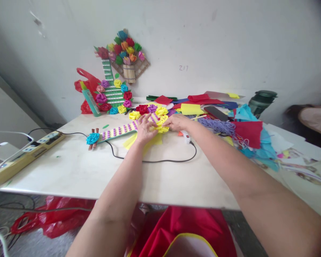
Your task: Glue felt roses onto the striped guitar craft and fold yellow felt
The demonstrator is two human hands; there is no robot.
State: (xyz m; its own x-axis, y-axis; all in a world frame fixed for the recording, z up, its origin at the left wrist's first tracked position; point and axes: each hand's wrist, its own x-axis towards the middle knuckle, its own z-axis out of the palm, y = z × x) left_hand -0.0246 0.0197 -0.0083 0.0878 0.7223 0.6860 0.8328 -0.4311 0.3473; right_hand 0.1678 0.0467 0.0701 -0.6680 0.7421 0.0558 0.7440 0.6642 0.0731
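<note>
A guitar-shaped paper craft lies on the table, its pale neck striped with purple rows and a blue paper flower at the head end. My left hand rests over its body with fingers spread, beside the yellow flowers. The fingers of my right hand close on the edge of a yellow paper flower at the body's right side; the fingertips are partly hidden. Yellow paper sticks out beneath the left wrist. Close to my right hand lies a small white device with an orange tip, apparently a glue gun.
A black cord loops across the table. At left are a power strip and a glue bottle. Finished flower crafts lean on the wall. Coloured paper, purple yarn, a phone and a dark bottle crowd the right.
</note>
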